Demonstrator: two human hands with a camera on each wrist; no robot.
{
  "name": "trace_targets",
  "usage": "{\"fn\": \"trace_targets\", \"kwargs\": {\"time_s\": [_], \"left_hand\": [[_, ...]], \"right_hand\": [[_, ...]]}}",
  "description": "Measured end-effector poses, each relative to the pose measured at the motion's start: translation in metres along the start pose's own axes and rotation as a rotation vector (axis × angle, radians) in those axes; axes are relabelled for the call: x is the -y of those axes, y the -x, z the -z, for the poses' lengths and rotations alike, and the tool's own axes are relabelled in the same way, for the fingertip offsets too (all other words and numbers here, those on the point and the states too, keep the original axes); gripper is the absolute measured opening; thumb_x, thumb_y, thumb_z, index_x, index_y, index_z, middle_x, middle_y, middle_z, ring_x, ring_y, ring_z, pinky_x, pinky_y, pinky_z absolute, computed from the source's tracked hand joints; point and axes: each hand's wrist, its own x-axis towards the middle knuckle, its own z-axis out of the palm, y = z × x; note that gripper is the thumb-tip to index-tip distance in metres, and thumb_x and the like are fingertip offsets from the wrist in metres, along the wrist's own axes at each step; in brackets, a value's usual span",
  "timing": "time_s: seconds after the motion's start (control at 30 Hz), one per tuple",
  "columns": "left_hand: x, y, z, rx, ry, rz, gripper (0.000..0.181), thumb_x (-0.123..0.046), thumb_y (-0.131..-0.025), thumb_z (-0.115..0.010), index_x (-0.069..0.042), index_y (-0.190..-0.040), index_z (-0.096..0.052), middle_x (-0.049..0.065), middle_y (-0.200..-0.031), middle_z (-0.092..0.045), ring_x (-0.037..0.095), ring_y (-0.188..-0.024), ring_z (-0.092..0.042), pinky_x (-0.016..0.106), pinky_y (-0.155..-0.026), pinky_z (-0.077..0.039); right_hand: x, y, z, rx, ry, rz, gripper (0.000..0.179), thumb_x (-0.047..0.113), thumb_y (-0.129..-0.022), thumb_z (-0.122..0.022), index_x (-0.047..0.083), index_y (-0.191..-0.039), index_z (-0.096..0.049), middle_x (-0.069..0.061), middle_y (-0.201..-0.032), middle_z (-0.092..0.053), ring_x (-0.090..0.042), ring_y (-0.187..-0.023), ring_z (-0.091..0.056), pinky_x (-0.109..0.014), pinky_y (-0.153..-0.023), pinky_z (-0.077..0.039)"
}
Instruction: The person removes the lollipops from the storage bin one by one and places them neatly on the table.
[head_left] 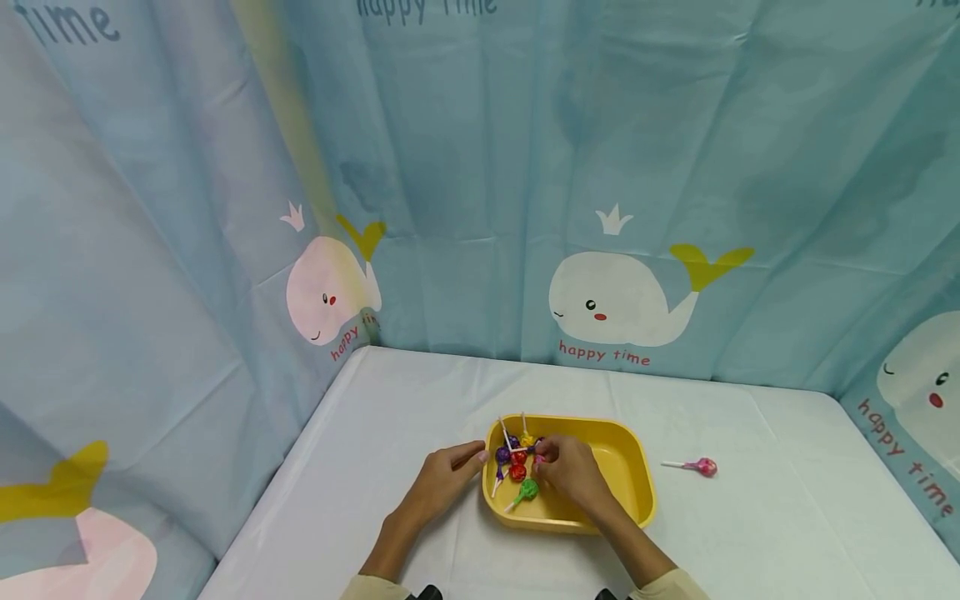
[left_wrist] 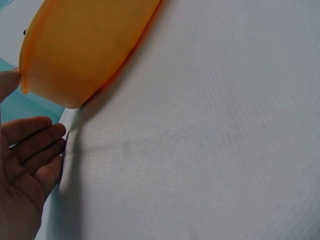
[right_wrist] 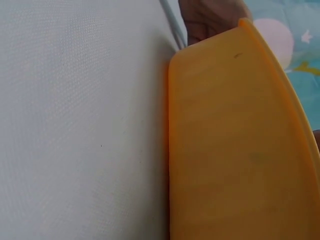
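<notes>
A yellow tray [head_left: 617, 467] stands on the white-covered table, with several wrapped lollipops in its left half: purple, red, yellow and a green lollipop [head_left: 529, 489] nearer the front. My right hand [head_left: 573, 471] reaches over the tray and pinches a pink lollipop [head_left: 539, 459] beside the others. In the right wrist view the tray's outer wall [right_wrist: 240, 135] hides what the fingers do. My left hand [head_left: 447, 477] is at the tray's left end, its thumb touching the rim. The left wrist view shows the other fingers [left_wrist: 37, 145] extended, apart from the tray wall.
To the right of the tray a pink lollipop [head_left: 705, 467] lies alone on the white tablecloth [head_left: 787, 517]. Blue curtains [head_left: 480, 292] with whale prints hang behind the table and at its sides.
</notes>
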Motion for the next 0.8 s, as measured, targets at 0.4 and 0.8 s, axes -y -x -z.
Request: {"fn": "trace_targets", "kwargs": {"time_s": [0.4, 0.8], "left_hand": [[0.001, 0.0, 0.0, -0.013, -0.013, -0.006, 0.065, -0.06, -0.106, -0.056, -0.011, -0.148, -0.064, 0.007, -0.147, -0.066, 0.035, -0.143, -0.056, 0.057, -0.121, -0.044], [0.003, -0.001, 0.0, -0.014, -0.024, 0.0, 0.066, -0.062, -0.105, -0.055, -0.012, -0.148, -0.064, 0.006, -0.148, -0.065, 0.035, -0.144, -0.055, 0.057, -0.121, -0.043]], "right_hand": [[0.002, 0.007, 0.008, -0.02, -0.017, -0.065, 0.017, -0.003, -0.086, -0.082, 0.004, -0.1, -0.078, -0.003, -0.089, -0.07, -0.019, -0.08, -0.059, -0.03, -0.072, -0.057], [0.0, 0.013, 0.021, -0.043, -0.099, -0.09, 0.016, 0.004, -0.092, -0.08, 0.009, -0.106, -0.079, -0.003, -0.096, -0.072, -0.016, -0.08, -0.064, -0.025, -0.069, -0.056]]}}
